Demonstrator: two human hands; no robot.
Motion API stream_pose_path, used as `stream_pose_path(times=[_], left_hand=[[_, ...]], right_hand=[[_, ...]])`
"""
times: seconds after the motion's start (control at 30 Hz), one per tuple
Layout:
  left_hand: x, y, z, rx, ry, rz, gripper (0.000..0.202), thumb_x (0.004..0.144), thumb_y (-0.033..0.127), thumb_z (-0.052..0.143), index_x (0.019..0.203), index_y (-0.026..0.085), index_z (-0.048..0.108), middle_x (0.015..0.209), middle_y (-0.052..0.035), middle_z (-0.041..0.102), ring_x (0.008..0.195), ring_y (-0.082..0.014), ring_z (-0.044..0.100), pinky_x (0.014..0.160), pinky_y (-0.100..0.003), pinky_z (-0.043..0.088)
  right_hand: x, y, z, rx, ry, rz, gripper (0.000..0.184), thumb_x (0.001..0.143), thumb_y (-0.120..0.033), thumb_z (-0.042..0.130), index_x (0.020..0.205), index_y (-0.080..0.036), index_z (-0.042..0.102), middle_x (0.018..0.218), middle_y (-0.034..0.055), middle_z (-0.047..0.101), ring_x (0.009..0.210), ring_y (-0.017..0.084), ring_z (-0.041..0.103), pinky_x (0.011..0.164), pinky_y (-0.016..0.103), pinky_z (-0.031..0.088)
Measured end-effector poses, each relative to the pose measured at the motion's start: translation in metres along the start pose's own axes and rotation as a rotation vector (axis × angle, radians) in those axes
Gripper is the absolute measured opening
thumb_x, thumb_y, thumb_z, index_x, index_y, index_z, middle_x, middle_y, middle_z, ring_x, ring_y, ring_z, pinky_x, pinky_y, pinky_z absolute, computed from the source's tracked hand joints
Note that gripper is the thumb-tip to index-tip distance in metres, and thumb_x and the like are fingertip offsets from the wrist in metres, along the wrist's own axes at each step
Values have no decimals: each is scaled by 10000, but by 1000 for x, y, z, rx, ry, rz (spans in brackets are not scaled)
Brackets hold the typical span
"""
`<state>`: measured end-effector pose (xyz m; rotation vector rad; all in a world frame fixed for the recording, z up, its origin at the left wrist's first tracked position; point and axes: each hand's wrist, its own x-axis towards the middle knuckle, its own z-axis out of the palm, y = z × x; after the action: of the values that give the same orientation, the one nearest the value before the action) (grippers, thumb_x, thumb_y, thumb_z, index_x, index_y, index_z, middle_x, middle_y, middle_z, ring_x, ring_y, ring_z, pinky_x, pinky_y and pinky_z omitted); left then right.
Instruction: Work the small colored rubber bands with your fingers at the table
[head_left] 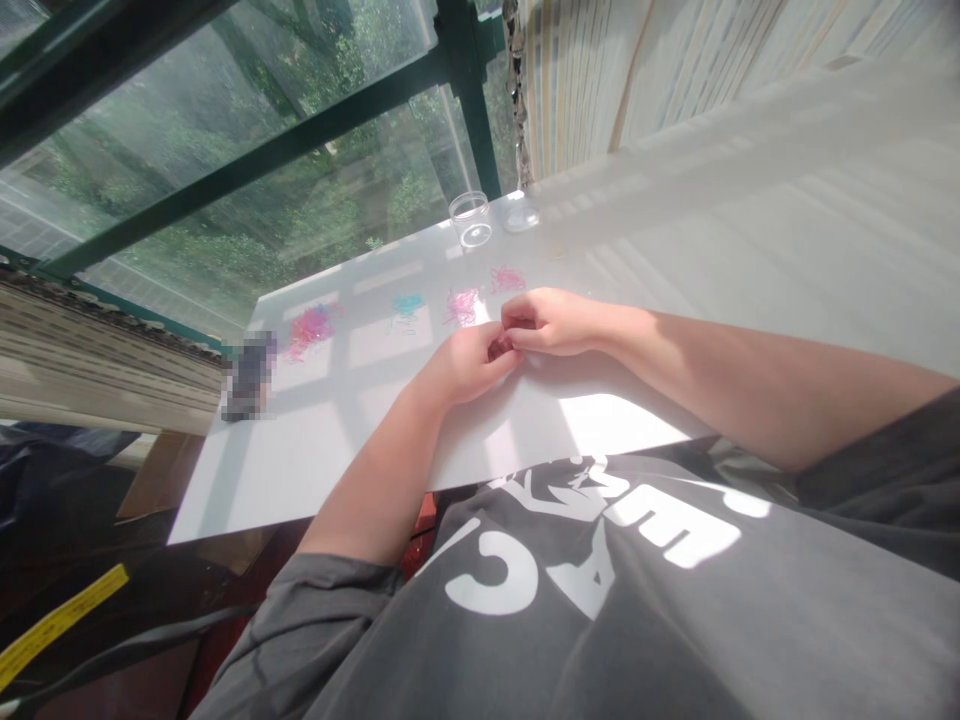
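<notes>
My left hand (pixel 474 360) and my right hand (pixel 551 322) meet above the white tabletop (pixel 360 420), fingertips touching. Both are closed in a pinch. Whatever sits between the fingers is too small or hidden to make out. Just beyond the hands lie a pink pile (pixel 463 306) and a deeper pink pile (pixel 508 279) of thin, loopy strands. Left of these is a teal pile (pixel 407 304) of the same sort. Farther left spreads a mixed pink, red and purple pile (pixel 311 328).
A clear round container (pixel 471 222) stands at the back edge by the window (pixel 300 180), with a clear, low round piece (pixel 521 216) beside it. A blurred-out dark object (pixel 250 377) rests at the table's left end. Striped curtains (pixel 592 80) hang behind.
</notes>
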<state>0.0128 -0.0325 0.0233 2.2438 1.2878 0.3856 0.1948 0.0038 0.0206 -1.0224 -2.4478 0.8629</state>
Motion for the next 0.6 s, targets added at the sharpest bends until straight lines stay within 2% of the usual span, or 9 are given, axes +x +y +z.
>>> stream_pose_path(times=[0.6], left_hand=[[0, 1, 1, 17, 12, -18, 207, 800, 360, 459, 713, 174, 490, 646, -2, 551, 584, -124, 471, 537, -244, 331]], right_hand=[[0, 0, 1, 15, 20, 0, 119, 740, -277, 504, 742, -180, 573, 675, 0, 576, 618, 123, 441, 557, 247, 273]])
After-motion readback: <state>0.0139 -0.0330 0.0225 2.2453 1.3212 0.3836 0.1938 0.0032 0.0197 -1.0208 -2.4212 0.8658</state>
